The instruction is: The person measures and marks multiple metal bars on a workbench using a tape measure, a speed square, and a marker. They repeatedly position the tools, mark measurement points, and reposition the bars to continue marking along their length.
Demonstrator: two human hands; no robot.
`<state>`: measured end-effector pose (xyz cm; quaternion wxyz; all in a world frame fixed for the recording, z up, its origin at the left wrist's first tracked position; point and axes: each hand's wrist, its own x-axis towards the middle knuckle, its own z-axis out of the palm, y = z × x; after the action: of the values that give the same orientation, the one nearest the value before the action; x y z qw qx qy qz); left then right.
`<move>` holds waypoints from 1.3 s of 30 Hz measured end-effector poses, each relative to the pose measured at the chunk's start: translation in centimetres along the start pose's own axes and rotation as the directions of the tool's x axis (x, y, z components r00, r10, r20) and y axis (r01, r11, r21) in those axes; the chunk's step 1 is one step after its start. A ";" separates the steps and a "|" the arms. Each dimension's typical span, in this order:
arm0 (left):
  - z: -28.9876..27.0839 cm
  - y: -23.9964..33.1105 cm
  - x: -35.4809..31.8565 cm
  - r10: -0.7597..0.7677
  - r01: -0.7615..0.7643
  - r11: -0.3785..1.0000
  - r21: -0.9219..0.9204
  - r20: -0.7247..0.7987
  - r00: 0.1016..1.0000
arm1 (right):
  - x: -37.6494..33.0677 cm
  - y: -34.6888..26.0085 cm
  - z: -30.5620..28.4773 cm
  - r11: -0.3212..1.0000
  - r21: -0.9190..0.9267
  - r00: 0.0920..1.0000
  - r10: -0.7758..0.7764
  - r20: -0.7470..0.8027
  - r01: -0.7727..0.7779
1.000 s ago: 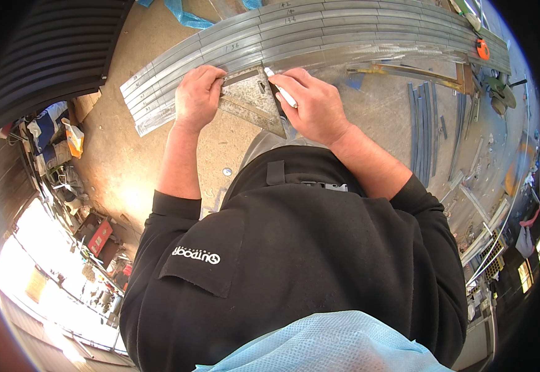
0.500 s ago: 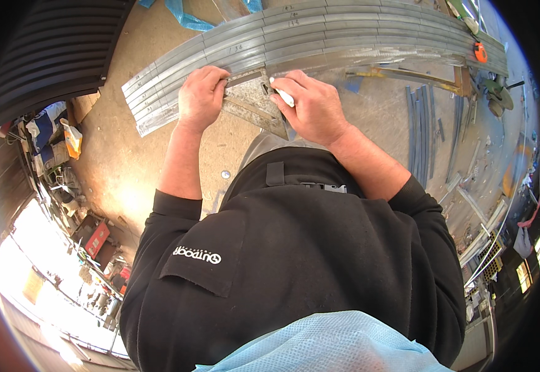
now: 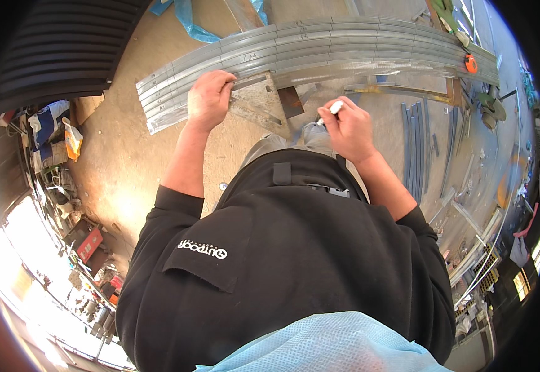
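Grey metal strips (image 3: pixel 319 46), long and laid side by side in a flat bundle, stretch across the top of the head view on the concrete floor (image 3: pixel 127 161), curving with the lens from the left to the far right. On their near edge lies a flat steel square ruler (image 3: pixel 254 99), its arm pointing toward the person. The left hand (image 3: pixel 209 99) presses down on the ruler's left end and the edge of the strips, fingers curled over it and closed on nothing loose. The right hand (image 3: pixel 347 127) hovers just below the strips, well apart from the left, its fingers pinched shut around a small white marker (image 3: pixel 334 109) whose tip points up toward the bundle. An orange tape measure (image 3: pixel 470 63) sits on the strips at the far right. More thin grey bars (image 3: pixel 414 149) lie on the floor beside the right forearm.
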<state>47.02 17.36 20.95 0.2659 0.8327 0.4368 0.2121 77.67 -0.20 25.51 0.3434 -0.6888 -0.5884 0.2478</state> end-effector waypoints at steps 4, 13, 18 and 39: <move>-3.4 -0.6 -1.7 -0.044 0.038 0.998 -0.054 -0.103 0.994 | -1.9 1.1 -1.9 0.993 0.033 0.994 0.112 -0.010 -0.112; -5.2 1.7 -8.8 -0.256 0.238 0.962 -0.132 -0.142 0.956 | -1.9 3.4 -1.8 0.969 0.168 0.928 0.110 0.355 -0.179; -1.7 4.9 -8.9 -0.257 0.239 0.960 -0.147 -0.114 0.960 | -0.9 1.5 -0.3 0.907 0.260 0.817 0.137 0.561 -0.330; -7.2 -4.7 -4.7 0.169 -0.180 0.981 0.073 0.134 0.976 | -1.4 -6.7 14.0 0.885 0.175 0.867 0.353 0.352 -0.431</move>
<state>37.42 17.51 23.00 0.2378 0.8903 0.3527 0.1625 62.67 1.43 21.50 0.2720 -0.6987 -0.4456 0.4892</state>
